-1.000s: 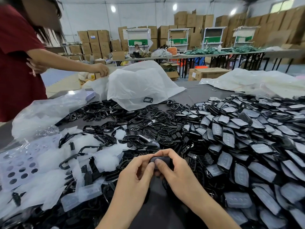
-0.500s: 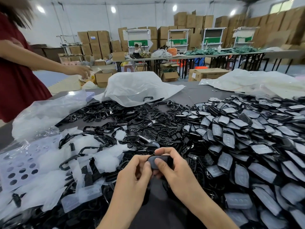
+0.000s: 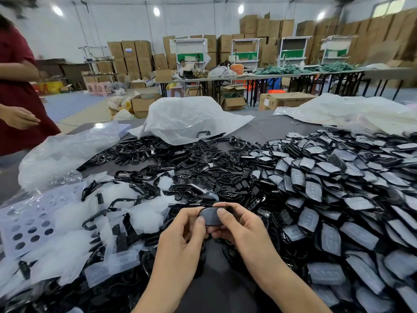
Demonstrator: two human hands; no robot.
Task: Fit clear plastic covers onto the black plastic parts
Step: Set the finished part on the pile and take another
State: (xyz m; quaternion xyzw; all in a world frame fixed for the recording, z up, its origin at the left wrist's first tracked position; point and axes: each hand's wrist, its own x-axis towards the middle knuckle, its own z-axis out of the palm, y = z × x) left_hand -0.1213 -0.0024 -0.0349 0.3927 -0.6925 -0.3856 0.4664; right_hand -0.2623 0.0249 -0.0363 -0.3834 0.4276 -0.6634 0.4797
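Both hands meet low at centre, above the grey table.

- Left hand and right hand pinch one black plastic part between them.
- Left thumb presses its lower left edge and right thumb lies across its upper right. The other fingers are curled underneath.
- The part sits at the fingertips, not in either palm, raised just above the heap.
- Its face reads dull grey, possibly a clear cover seated on it; too blurred to confirm.

Surroundings:
- The bare black parts lie just beyond the hands.
- The covered parts are piled to the right.
- The loose clear covers are spread to the left.
- A white plastic bag lies at the far side.
- A person in a red shirt stands at far left.
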